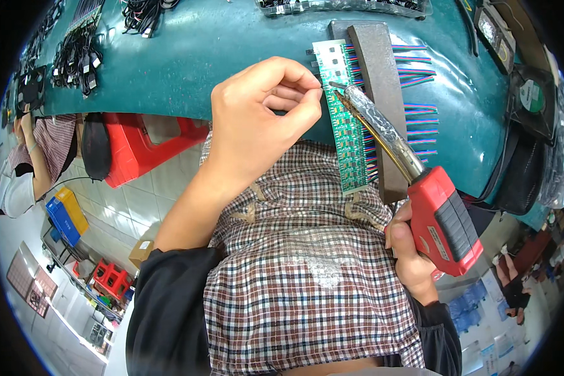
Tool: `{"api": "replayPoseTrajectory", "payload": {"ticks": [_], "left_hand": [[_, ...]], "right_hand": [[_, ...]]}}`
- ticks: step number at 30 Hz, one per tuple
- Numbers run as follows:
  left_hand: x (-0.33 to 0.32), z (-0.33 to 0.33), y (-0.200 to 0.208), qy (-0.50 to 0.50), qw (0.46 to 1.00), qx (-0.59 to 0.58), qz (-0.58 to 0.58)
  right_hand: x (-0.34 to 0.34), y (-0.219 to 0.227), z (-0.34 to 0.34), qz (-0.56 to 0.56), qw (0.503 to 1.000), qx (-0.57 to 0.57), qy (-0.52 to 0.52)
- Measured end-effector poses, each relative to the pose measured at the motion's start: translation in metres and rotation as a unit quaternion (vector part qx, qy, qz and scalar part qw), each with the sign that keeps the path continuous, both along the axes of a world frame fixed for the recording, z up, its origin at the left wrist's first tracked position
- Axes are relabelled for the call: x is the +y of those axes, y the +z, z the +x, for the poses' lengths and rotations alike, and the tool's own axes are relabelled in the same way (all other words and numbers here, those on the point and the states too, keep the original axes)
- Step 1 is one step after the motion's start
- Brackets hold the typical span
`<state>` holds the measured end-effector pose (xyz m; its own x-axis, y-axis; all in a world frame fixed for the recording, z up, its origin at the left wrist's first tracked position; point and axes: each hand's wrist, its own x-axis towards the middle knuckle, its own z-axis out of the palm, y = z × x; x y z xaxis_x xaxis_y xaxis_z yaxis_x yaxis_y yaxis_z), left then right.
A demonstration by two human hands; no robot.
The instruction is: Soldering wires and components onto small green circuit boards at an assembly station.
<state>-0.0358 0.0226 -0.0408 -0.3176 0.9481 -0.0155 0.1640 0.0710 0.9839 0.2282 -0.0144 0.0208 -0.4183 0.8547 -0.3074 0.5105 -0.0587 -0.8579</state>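
Note:
My right hand (412, 260) grips a red and black soldering gun (443, 219), its tip reaching up and left to the circuit board. The long narrow green circuit board (351, 147) has many small parts on it and juts over the table's near edge. My left hand (257, 116) is closed in a pinch by the board's left edge, close to the soldering tip; whatever is between thumb and forefinger is too small to make out. A dark grey bar (379, 94) lies across thin multicoloured wires (421, 109) that run out from the board's right side.
The green table mat (169, 75) spreads beneath the work. Bundles of black cables (78, 59) lie at the far left, and a clear tray (344, 7) sits at the back. A small fan (532, 97) stands at right. Below the table is a red stool (131, 150); another person (34, 156) sits at left.

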Motion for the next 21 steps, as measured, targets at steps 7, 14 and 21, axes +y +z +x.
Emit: {"api": "replayPoseTrajectory", "payload": {"ticks": [7, 14, 21], "left_hand": [[-0.0001, -0.0005, 0.0003, 0.005, 1.000, 0.007, -0.002], [0.0003, -0.0030, 0.0028, -0.036, 0.998, 0.041, -0.018], [0.0020, -0.0007, 0.0004, 0.000, 1.000, 0.023, -0.007]], "right_hand": [[0.0040, -0.0005, -0.0014, 0.024, 0.999, -0.016, 0.027], [0.0017, -0.0014, -0.0033, 0.003, 1.000, 0.017, -0.018], [0.0070, 0.0021, -0.0029, -0.001, 1.000, -0.006, 0.006]]}}
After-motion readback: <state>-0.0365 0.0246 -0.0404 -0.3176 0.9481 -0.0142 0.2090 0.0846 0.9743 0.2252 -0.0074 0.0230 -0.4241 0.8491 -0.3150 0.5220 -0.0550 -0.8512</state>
